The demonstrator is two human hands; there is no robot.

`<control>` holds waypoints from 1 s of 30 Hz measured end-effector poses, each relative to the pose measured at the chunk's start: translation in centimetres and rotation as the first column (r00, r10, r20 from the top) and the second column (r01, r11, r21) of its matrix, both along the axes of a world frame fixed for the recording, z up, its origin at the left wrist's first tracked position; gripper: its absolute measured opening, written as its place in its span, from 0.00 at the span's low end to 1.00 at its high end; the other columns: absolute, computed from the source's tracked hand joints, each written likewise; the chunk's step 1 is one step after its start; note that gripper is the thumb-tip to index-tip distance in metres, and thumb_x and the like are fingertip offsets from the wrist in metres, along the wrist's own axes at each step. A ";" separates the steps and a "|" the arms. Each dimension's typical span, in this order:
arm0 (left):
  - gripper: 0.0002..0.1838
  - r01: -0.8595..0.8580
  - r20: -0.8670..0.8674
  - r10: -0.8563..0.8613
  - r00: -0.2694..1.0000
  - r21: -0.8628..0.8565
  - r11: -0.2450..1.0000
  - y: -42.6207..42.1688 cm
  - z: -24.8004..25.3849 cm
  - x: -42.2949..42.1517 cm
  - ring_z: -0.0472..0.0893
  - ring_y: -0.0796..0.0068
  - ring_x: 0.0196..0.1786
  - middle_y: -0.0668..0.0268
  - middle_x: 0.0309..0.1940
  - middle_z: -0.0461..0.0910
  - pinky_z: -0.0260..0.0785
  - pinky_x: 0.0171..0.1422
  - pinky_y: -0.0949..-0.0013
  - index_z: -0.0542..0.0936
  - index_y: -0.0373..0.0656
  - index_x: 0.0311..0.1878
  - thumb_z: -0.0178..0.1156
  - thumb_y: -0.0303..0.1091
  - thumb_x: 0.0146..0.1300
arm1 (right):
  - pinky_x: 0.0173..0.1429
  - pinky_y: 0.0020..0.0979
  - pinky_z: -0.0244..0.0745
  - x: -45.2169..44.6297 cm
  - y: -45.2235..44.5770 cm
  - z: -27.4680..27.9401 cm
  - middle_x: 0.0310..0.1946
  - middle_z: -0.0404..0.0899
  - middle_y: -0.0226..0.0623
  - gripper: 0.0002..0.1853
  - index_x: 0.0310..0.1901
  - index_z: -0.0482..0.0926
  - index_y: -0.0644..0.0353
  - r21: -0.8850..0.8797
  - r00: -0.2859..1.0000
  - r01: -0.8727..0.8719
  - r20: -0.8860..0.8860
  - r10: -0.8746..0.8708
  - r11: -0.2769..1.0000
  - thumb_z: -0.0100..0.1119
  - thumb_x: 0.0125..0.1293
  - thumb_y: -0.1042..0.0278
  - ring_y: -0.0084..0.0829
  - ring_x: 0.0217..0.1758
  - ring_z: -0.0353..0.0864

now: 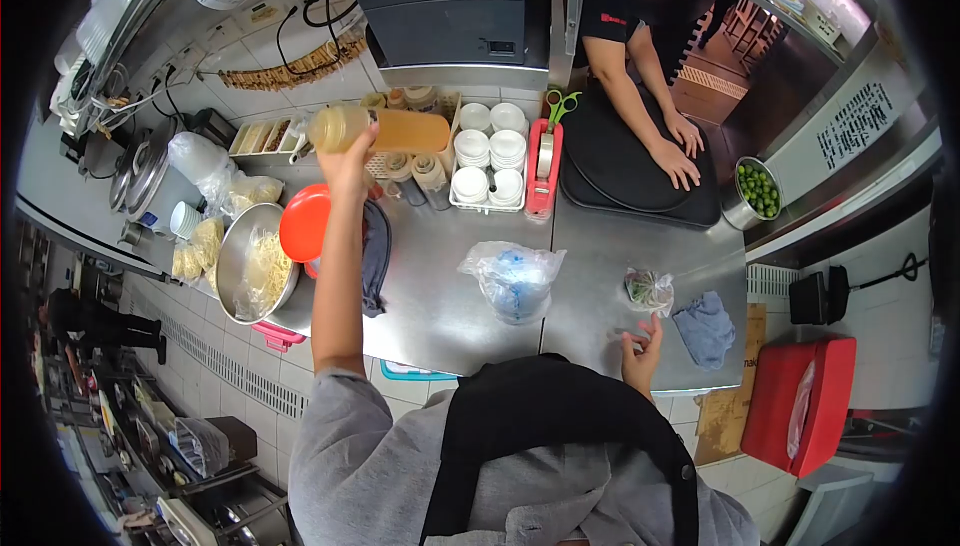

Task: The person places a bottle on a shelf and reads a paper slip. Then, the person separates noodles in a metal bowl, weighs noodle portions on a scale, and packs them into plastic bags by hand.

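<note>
My left hand is wrapped around a clear bottle of amber liquid. The bottle lies nearly sideways over the condiments at the back of the steel counter. Low on the right, my right hand has its fingers apart and holds nothing. Its fingertips are just below a small clear bag with greenish contents; I cannot tell whether they touch it. Between my hands, a clear plastic bag with something blue in it rests on the counter.
Beside my left forearm are a red bowl and a steel bowl of noodles. Behind stand white cups and a red tape dispenser. A co-worker's hands rest on black trays. A blue cloth lies right.
</note>
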State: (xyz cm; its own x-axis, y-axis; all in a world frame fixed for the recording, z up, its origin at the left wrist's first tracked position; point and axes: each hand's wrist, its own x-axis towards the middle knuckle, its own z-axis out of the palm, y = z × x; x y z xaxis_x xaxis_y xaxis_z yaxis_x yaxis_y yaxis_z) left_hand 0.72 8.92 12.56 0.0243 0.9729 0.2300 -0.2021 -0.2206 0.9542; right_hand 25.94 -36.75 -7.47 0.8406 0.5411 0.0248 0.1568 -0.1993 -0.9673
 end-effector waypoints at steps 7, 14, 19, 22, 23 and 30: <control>0.36 -0.190 -0.309 0.271 0.912 0.267 0.945 7.6 -2.5 3.3 0.81 0.71 0.41 0.60 0.45 0.77 0.78 0.35 0.72 0.69 0.39 0.53 0.76 0.35 0.41 | 0.34 0.22 0.73 -0.1 -1.3 -1.8 0.52 0.70 0.39 0.37 0.69 0.56 0.56 0.021 0.999 0.034 -0.043 -0.033 0.999 0.61 0.59 0.77 0.25 0.39 0.78; 0.42 -0.201 -0.507 0.290 0.812 0.224 0.954 10.9 -3.4 4.2 0.81 0.66 0.42 0.55 0.45 0.77 0.81 0.34 0.67 0.67 0.35 0.54 0.78 0.41 0.36 | 0.34 0.21 0.72 0.5 -2.7 -2.8 0.51 0.70 0.38 0.36 0.68 0.56 0.56 -0.019 0.990 0.099 -0.098 -0.100 0.995 0.61 0.59 0.77 0.24 0.38 0.78; 0.42 -0.142 -0.558 0.219 0.801 0.180 0.973 10.4 -2.6 5.4 0.81 0.65 0.43 0.55 0.46 0.76 0.82 0.34 0.64 0.66 0.34 0.54 0.77 0.42 0.36 | 0.35 0.21 0.72 0.7 -2.3 -2.7 0.50 0.70 0.37 0.35 0.68 0.57 0.55 -0.008 0.994 0.065 -0.090 -0.066 0.998 0.60 0.60 0.77 0.24 0.37 0.78; 0.42 -0.140 -0.515 0.140 0.845 0.040 0.989 8.6 -0.4 5.3 0.82 0.66 0.41 0.56 0.44 0.77 0.81 0.33 0.65 0.66 0.35 0.54 0.77 0.41 0.36 | 0.35 0.21 0.73 0.7 -2.1 -2.3 0.50 0.71 0.38 0.35 0.68 0.57 0.55 -0.012 0.997 0.049 -0.067 -0.050 0.999 0.60 0.60 0.76 0.24 0.37 0.78; 0.40 0.001 -0.514 0.016 0.857 0.033 0.999 7.9 0.6 4.9 0.82 0.67 0.41 0.58 0.43 0.77 0.80 0.33 0.67 0.68 0.36 0.53 0.76 0.40 0.37 | 0.35 0.21 0.73 0.7 -2.1 -2.2 0.50 0.71 0.38 0.35 0.68 0.57 0.55 -0.010 0.996 0.054 -0.064 -0.055 0.998 0.60 0.60 0.76 0.24 0.37 0.78; 0.34 0.455 -0.632 -0.365 0.684 -0.022 0.890 10.2 -0.2 4.0 0.80 0.72 0.43 0.63 0.41 0.80 0.74 0.49 0.68 0.70 0.37 0.53 0.73 0.29 0.38 | 0.36 0.23 0.74 0.6 -3.1 -3.4 0.48 0.74 0.39 0.33 0.67 0.59 0.57 -0.031 0.997 0.036 -0.066 -0.038 0.999 0.59 0.60 0.77 0.23 0.36 0.79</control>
